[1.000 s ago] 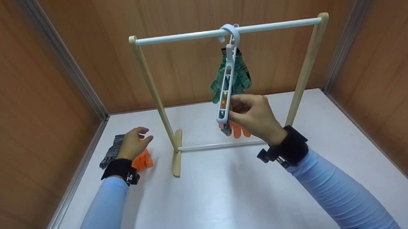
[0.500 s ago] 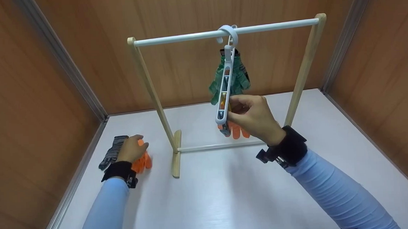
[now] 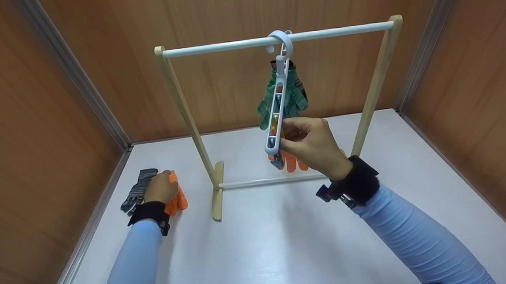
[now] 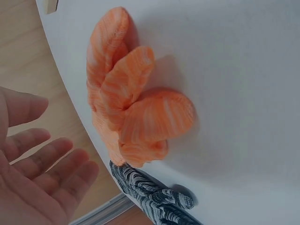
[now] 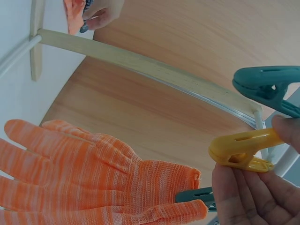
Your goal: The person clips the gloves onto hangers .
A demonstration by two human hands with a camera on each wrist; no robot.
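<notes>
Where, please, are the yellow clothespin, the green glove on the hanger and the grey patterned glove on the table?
yellow clothespin (image 5: 243, 150): right wrist view, middle of its body.
green glove (image 3: 296, 98): head view, palm area right of the hanger.
grey patterned glove (image 3: 136, 194): head view, middle of the glove.

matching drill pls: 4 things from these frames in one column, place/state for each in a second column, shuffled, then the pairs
Things
1. green glove
2. grey patterned glove
3. yellow clip
4. white hanger

Places or states
A. pinched by the right hand
B. hooked over the rack's white top bar
C. hangs from the hanger, beyond the right hand
D. lies on the table by the wall, next to the left hand

Pairs: 1-C, 2-D, 3-A, 4-B
</notes>
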